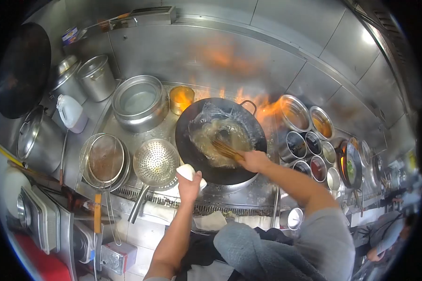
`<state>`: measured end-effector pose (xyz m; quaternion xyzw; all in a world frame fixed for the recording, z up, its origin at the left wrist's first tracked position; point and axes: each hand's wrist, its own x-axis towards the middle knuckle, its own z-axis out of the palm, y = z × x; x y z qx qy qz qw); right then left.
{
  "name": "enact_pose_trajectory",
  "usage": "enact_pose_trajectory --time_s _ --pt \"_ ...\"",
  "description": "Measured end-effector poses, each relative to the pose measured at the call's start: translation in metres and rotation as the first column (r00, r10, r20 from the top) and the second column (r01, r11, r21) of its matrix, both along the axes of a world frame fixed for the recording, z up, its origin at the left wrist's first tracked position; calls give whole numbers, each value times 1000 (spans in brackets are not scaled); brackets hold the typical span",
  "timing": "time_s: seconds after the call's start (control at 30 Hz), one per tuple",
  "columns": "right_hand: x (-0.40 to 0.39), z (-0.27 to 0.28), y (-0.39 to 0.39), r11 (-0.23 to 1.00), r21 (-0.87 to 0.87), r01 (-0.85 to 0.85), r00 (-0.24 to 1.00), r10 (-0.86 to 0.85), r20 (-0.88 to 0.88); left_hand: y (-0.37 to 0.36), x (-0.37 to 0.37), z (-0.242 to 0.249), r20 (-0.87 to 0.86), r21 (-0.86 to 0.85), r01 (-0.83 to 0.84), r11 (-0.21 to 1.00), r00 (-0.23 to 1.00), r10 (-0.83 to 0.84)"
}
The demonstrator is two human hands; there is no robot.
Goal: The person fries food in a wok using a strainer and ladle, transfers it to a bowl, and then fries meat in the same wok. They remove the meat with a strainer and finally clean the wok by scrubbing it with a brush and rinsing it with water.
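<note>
A black wok [186, 133] sits on the burner in the middle of the view, with cloudy, foaming water [237, 136] swirling in it. My right hand [255, 161] is closed round the handle end of a bamboo wok brush [227, 150], whose bristles reach into the water. At the wok's near left edge, my left hand [189, 187] grips a folded white cloth [186, 171]. Whether that cloth covers a wok handle is hidden. Left of this hand lies a perforated metal strainer [155, 161], its handle pointing toward me.
Orange flames [262, 105] rise behind the wok. A large water pot [138, 122] and a small metal tin [182, 111] stand back left. Wire strainers [105, 159] rest at left. Several seasoning containers [296, 144] line the right. At far right, part of another person [384, 234] shows.
</note>
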<state>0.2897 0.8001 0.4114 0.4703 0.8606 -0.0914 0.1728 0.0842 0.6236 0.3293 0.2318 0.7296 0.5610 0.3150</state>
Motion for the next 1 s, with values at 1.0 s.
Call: enact_pose_trajectory --time_s 1.0 --pt "-38 -64 44 982 178 61 967 -14 -256 24 -73 24 27 -258 288 922 956 -291"
